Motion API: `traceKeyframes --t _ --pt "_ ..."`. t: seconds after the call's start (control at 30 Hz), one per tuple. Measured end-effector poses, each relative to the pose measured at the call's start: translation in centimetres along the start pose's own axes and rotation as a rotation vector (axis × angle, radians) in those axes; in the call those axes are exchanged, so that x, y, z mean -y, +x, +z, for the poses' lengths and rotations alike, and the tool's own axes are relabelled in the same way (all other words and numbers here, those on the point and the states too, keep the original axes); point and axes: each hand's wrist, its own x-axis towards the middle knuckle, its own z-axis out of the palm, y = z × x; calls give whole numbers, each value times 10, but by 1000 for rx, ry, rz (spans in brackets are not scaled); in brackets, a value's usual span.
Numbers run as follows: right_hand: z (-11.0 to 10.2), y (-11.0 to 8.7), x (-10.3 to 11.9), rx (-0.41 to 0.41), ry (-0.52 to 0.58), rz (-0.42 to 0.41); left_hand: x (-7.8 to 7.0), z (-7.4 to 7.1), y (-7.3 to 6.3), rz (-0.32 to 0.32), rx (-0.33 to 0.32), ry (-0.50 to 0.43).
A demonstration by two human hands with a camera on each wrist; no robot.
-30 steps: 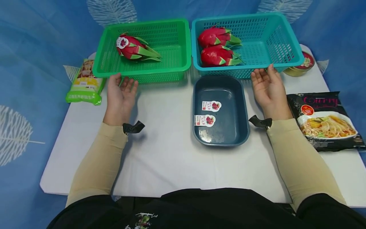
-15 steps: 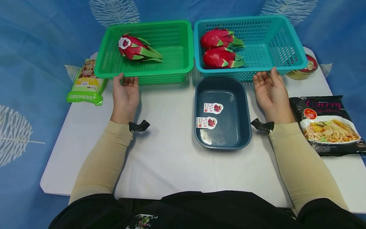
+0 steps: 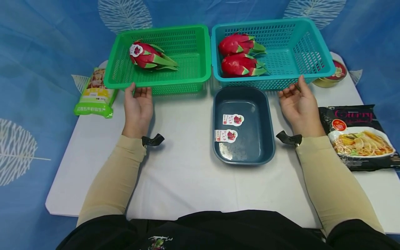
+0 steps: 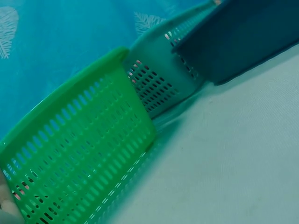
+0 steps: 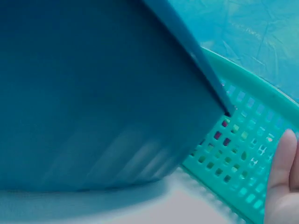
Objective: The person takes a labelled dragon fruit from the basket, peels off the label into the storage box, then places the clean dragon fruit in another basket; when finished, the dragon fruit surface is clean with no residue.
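My left hand [image 3: 139, 113] is at the near rim of a green perforated basket [image 3: 175, 83], thumb at the rim and fingertips tucked under it. Inside lies a stickered dragon fruit [image 3: 148, 57]. My right hand [image 3: 298, 109] holds the near rim of a turquoise basket [image 3: 312, 74] likewise, with its fingers curled below and partly hidden. Two dragon fruits [image 3: 239, 65] lie in the left part of that basket. In the right wrist view my right thumb [image 5: 282, 163] stands up against the basket's wall; the left wrist view catches only a bit of my left fingers [image 4: 5, 200].
A dark blue tray [image 3: 268, 139] with two fruit stickers [image 3: 226, 135] stands between my forearms. A green snack bag [image 3: 93, 99] lies at the left, a black noodle packet [image 3: 359, 139] at the right. A round tin [image 3: 328, 81] is beside the turquoise basket.
My left hand has moved slightly right and tucked its fingers under the green rim. The right fingers have curled more at the turquoise rim. Both baskets appear slightly lower in view.
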Motion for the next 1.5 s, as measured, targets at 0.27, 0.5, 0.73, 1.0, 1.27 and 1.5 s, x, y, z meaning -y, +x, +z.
traceKeyframes --t 0.27,0.5,0.73,1.0,1.27,1.5 --pt "21 -25 12 220 -328 -84 1 -1 3 11 12 -1" --pt "90 -38 -12 610 -830 -232 4 -3 3 23 17 4" --pt "175 -11 -98 793 -1609 -219 2 -9 4 36 19 17" --pt "229 48 -196 965 -2193 -205 4 -6 9 68 20 44" --pt "256 89 -257 1081 -2626 -6 2 -9 10 90 51 76" --pt "251 102 -263 994 -2705 56 23 -13 3 62 94 117"
